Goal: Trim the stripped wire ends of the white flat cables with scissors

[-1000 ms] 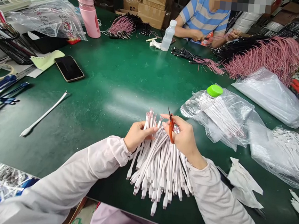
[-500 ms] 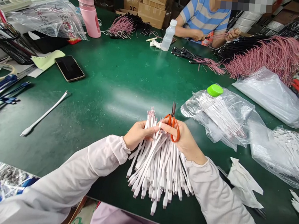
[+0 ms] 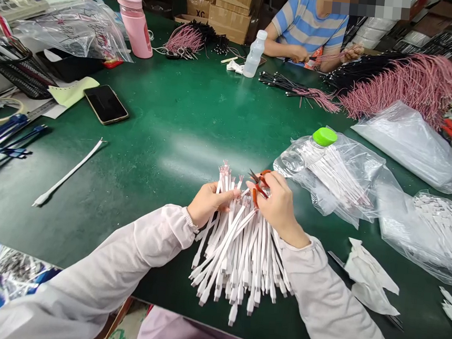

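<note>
A fanned pile of white flat cables (image 3: 238, 250) lies at the table's front edge, connector ends toward me and bare pinkish wire ends away. At the upper left of the pile, my left hand (image 3: 211, 202) is closed, thumb on top, on a white cable near its stripped end. My right hand (image 3: 280, 206) is wrapped round orange-handled scissors (image 3: 261, 183) just right of the wire ends. The dark blades point up and left, above the pile. Part of the scissors' handles is hidden by the fingers.
One loose white cable (image 3: 69, 174) and a phone (image 3: 105, 104) lie to the left on the green table (image 3: 169, 96). Clear plastic bags of cables (image 3: 340, 174) and a green-capped bottle (image 3: 323, 138) stand right. Across the table, a person in a striped shirt (image 3: 308, 23) handles pink wires.
The scissors have swung from pointing straight away to pointing up and left. My right hand has drawn slightly apart from my left and changed its grip on the handles.
</note>
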The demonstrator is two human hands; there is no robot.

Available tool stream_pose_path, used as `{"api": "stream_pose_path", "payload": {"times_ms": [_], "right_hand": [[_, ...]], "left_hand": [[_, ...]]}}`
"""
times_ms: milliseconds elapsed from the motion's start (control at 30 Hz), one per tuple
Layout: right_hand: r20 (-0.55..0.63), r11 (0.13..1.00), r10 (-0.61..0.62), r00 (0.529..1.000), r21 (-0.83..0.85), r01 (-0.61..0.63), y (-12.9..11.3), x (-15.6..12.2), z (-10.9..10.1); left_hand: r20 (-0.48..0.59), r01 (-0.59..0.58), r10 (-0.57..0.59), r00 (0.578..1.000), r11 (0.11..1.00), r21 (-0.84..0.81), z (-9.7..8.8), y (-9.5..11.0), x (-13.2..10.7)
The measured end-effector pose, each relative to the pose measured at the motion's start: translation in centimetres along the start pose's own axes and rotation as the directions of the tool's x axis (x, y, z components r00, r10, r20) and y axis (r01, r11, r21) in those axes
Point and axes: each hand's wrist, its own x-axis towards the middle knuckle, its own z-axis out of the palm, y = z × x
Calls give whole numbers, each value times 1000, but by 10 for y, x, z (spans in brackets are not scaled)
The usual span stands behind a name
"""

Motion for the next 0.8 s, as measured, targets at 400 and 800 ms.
{"api": "stream_pose_path", "payload": {"times_ms": [400, 800], "right_hand": [[-23, 815, -261, 965, -541, 207, 19, -10, -5], [-130, 867, -201, 971, -485, 115, 21, -10, -2]], "left_hand": [[-22, 25, -25, 999, 1000, -17, 2, 5, -2], [-90, -12, 13, 996, 1000, 5, 2, 3, -1]]}}
